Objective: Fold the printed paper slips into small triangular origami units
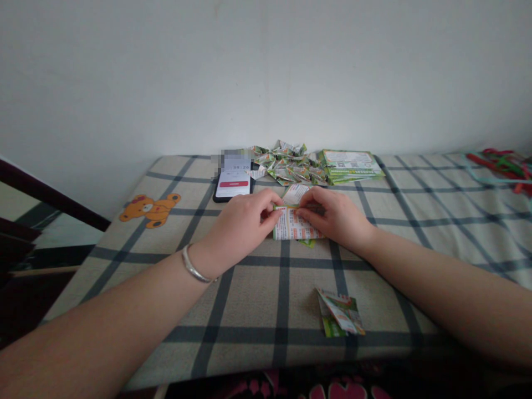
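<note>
Between my hands lies a partly folded printed paper (297, 224), white with orange and green print, on the checked cloth. My left hand (253, 213) pinches its upper left edge. At the upper right, my right hand (336, 213) has thumb and fingers closed on the same paper. A bit of green shows under its lower edge. Nearer me sits a small folded paper piece (341, 313), apart from both hands. Behind the hands is a pile of similar folded paper pieces (291, 163).
A phone (233, 180) lies left of the pile, its screen lit. To the right rests a stack of flat green-and-white leaflets (351, 163). A bear sticker (149, 210) is at the left. Red and green items (502, 166) sit in a clear tray far right, near the wall.
</note>
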Motion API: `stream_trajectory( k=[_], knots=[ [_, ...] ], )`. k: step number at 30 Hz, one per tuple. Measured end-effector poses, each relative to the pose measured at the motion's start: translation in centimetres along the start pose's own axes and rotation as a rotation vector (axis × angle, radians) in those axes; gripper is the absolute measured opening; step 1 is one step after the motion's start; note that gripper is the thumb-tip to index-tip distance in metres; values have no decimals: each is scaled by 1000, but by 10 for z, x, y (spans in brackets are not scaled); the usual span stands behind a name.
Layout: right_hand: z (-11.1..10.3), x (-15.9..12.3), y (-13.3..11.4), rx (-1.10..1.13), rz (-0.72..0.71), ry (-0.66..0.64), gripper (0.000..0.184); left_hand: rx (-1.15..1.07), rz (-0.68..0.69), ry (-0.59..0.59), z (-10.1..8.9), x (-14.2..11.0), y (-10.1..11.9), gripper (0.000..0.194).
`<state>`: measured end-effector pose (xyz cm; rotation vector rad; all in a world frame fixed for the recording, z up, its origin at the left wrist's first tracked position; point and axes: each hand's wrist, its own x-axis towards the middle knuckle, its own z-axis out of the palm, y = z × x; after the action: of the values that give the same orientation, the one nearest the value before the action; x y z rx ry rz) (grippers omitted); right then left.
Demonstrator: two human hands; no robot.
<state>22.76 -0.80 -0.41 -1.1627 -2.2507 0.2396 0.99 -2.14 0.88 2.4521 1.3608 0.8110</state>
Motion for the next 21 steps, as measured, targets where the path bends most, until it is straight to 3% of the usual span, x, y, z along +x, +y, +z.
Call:
stream_trajectory(
  k=[7,14,21],
  knots=[
    [0,-1,2,130,42,34,16,-98,-72,-6,1,-2,-1,12],
    [-2,0,0,134,62,101,23,-259,-117,68,5,2,-13,12],
    [-2,-1,2,252,170,107,25,-331,-138,123,8,4,-19,12]
  ],
)
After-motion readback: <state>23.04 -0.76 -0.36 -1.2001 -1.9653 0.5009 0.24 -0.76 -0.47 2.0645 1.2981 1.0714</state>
